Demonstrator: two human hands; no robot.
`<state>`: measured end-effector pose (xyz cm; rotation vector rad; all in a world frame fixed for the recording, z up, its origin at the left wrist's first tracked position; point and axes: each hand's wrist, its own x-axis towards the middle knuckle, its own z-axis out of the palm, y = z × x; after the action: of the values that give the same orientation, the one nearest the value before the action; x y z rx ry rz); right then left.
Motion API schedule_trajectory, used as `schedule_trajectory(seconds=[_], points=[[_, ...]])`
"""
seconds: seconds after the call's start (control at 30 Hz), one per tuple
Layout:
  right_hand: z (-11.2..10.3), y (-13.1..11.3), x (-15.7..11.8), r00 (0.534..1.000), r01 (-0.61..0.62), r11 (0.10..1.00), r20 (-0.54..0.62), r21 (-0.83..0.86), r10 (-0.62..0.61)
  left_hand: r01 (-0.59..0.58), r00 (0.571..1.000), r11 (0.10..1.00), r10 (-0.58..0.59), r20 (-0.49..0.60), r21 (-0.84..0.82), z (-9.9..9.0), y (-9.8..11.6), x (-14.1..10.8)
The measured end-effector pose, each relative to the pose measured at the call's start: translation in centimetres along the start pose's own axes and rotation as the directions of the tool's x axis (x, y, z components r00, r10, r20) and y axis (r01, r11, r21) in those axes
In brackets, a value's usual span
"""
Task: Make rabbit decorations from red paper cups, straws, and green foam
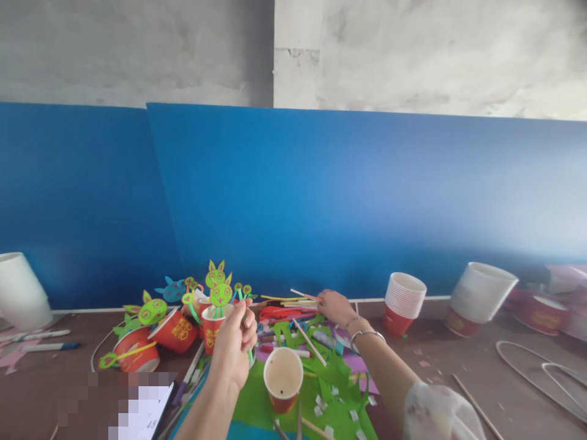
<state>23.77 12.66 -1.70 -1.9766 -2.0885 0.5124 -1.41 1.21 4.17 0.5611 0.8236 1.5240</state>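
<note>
Head view: judging by how things lie, the red cups at nine o'clock from the left hand look largely done, with green animal faces attached or leaning among them, while the open paper cup in the middle, holes showing in its base, seems to be awaiting its parts. Cups in the stack, at three o'clock from the right hand, look unworked. That open cup stands apart from both hands, between four and five o'clock of the left and between seven and eight of the right. Left fingers are curled closed around a green straw; right fingertips meet a pale stick, though whether they pinch it I cannot tell.
</note>
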Motion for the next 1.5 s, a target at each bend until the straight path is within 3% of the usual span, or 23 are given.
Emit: schedule_trajectory(seconds=[0.3,0.53,0.87,1.3,1.5], points=[[-0.7,1.9,0.7,0.996,-0.073,0.976,0.06,0.207,0.062,-0.002,1.0,1.0,0.002,0.027,-0.01,-0.1,-0.4,0.2],[0.6,2.9,1.6,0.994,-0.107,0.982,-0.007,0.153,0.109,0.009,1.0,1.0,-0.009,0.025,-0.013,0.0,-0.2,0.1],[1.0,1.3,0.8,0.991,-0.077,0.984,0.116,0.16,0.059,0.01,1.0,1.0,-0.01,0.008,-0.022,0.0,-0.1,0.0],[1.6,1.8,0.8,0.999,-0.012,0.909,0.052,0.418,-0.011,0.017,1.0,0.999,-0.017,0.016,-0.029,0.1,-0.2,0.0],[1.3,1.6,0.3,1.0,0.005,0.896,-0.019,0.444,0.004,0.019,1.0,0.999,-0.019,0.023,-0.033,0.1,-0.2,0.0]])
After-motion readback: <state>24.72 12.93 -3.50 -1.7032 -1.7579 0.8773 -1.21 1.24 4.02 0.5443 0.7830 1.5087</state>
